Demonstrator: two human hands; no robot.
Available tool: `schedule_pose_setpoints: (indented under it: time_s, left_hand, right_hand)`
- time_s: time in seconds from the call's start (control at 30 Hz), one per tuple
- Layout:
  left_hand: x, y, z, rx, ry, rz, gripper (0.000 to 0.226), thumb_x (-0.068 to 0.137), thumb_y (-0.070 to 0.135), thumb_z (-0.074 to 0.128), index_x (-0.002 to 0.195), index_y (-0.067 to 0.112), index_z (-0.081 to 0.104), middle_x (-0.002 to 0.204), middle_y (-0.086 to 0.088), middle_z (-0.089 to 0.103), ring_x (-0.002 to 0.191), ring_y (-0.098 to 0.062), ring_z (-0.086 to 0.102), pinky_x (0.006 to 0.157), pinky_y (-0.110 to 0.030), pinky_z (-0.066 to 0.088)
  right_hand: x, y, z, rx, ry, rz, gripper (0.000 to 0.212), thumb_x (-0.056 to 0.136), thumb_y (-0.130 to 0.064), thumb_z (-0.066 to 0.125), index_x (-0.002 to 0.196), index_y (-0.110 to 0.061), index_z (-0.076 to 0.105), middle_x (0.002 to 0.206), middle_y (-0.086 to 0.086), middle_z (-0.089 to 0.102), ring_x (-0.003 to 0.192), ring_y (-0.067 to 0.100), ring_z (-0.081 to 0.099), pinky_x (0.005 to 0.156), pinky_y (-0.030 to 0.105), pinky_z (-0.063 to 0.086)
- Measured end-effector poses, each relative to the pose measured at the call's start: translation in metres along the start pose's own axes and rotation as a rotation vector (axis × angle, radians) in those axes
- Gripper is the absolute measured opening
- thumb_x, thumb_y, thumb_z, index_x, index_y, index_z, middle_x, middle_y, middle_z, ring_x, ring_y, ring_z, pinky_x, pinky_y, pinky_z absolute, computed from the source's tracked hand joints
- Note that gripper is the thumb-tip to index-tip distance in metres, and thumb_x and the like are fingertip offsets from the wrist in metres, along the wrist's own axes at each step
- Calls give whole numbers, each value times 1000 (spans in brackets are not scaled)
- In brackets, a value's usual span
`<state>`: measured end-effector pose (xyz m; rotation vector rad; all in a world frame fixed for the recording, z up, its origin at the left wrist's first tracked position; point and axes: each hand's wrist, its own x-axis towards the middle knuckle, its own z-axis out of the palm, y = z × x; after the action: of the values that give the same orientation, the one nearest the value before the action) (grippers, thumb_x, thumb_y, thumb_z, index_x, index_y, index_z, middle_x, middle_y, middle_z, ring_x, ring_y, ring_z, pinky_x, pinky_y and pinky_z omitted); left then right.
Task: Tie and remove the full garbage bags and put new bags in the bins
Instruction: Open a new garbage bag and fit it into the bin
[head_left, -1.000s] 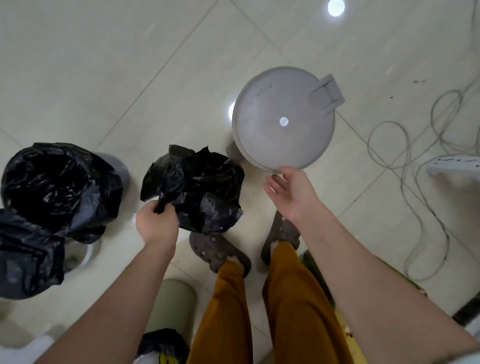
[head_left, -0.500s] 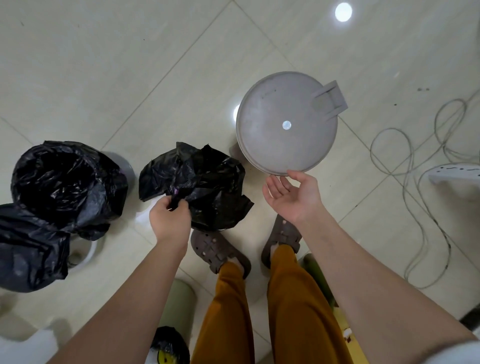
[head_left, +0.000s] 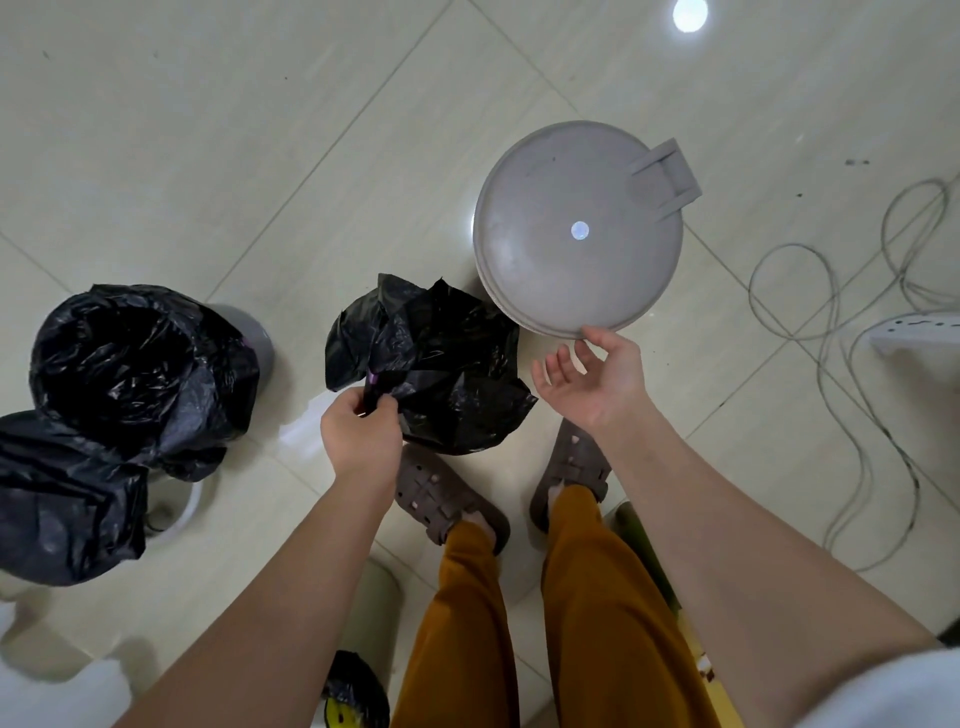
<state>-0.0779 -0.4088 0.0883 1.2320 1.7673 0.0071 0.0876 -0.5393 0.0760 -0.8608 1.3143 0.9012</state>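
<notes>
My left hand (head_left: 361, 434) pinches the gathered edge of a crumpled black garbage bag (head_left: 447, 374) that hangs in front of my feet. My right hand (head_left: 592, 382) is open, palm up, its thumb at the near rim of the round grey bin lid (head_left: 571, 228), which covers a bin seen from above. At the left stands a grey bin (head_left: 254, 338) lined with an open black bag (head_left: 130, 364). A full black bag (head_left: 62, 499) lies beside it at the left edge.
Grey cables (head_left: 852, 332) loop over the tiled floor at the right, by a white power strip (head_left: 919, 332). A white ring-shaped thing (head_left: 182, 514) lies under the left bags. A green object (head_left: 374, 603) and a black and yellow item (head_left: 353, 701) sit near my legs.
My left hand has moved right and toward me with the black bag. My right hand has turned palm up and slid along the lid's near rim.
</notes>
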Motion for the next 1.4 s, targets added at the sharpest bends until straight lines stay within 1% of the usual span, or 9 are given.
schedule_pose_setpoints:
  time_s: [0.1, 0.2, 0.3, 0.5, 0.7, 0.93, 1.17, 1.3, 1.4]
  left_hand:
    - [1, -1, 0, 0, 5, -10, 11, 90, 7, 55, 93, 11, 66, 69, 1, 55, 57, -11, 45, 51, -20, 38]
    - [0, -1, -1, -7, 6, -26, 13, 91, 6, 55, 96, 12, 66, 74, 1, 59, 60, -11, 50, 53, -18, 41]
    - [-5, 3, -2, -5, 10, -37, 12, 92, 6, 55, 97, 12, 65, 72, 1, 58, 58, -10, 49, 49, -18, 40]
    - [-17, 19, -8, -21, 5, -33, 12, 92, 7, 56, 97, 13, 65, 71, 1, 58, 58, -10, 50, 50, -20, 40]
    - [-37, 32, -10, -15, 3, -22, 13, 92, 7, 55, 95, 16, 65, 72, 0, 60, 60, -13, 51, 52, -23, 41]
    - [-62, 43, -7, 34, 10, -39, 26, 92, 7, 54, 73, 25, 59, 65, -3, 54, 51, -14, 42, 47, -26, 35]
    - [-77, 50, 3, 64, 7, -39, 18, 92, 8, 54, 79, 15, 62, 65, -4, 54, 53, -15, 42, 50, -27, 34]
    - [-81, 51, 9, 73, 9, -49, 14, 91, 8, 54, 80, 7, 63, 60, -2, 49, 50, -15, 38, 47, -25, 31]
    - [-84, 51, 11, 80, 10, -49, 13, 91, 8, 55, 82, 6, 64, 59, -1, 49, 50, -15, 38, 48, -25, 31]
  right_hand:
    - [-5, -2, -1, -10, -36, -118, 10, 85, -2, 51, 91, -9, 55, 101, 7, 59, 103, 23, 59, 92, 39, 51]
    - [-12, 2, 1, -94, 60, -428, 43, 84, 10, 50, 119, -17, 47, 95, 2, 61, 92, 14, 63, 96, 32, 49]
    - [-23, 4, -3, -407, 168, -785, 62, 85, 6, 60, 126, -36, 38, 83, -3, 58, 83, 7, 59, 91, 21, 48]
    - [-44, -26, -14, -754, 188, -1222, 48, 86, -5, 71, 129, -19, 58, 83, 4, 53, 66, -1, 48, 73, 7, 44]
    - [-67, -83, -12, -814, 225, -1316, 38, 93, -22, 65, 129, -13, 61, 92, -5, 57, 67, -9, 48, 71, 5, 42]
    - [-76, -152, 12, -815, 240, -1308, 25, 98, -32, 53, 107, -14, 67, 71, -2, 51, 74, 18, 53, 70, 30, 47]
    - [-75, -193, 34, -933, 143, -1263, 25, 98, -37, 52, 100, -17, 67, 77, 8, 52, 74, 20, 54, 65, 27, 41]
    - [-78, -202, 40, -984, 106, -1249, 23, 96, -42, 52, 94, -23, 65, 72, 3, 48, 72, 17, 48, 65, 28, 39]
    - [-76, -205, 38, -963, 90, -1217, 25, 93, -42, 56, 106, -23, 66, 67, -5, 41, 71, 15, 47, 68, 25, 42]
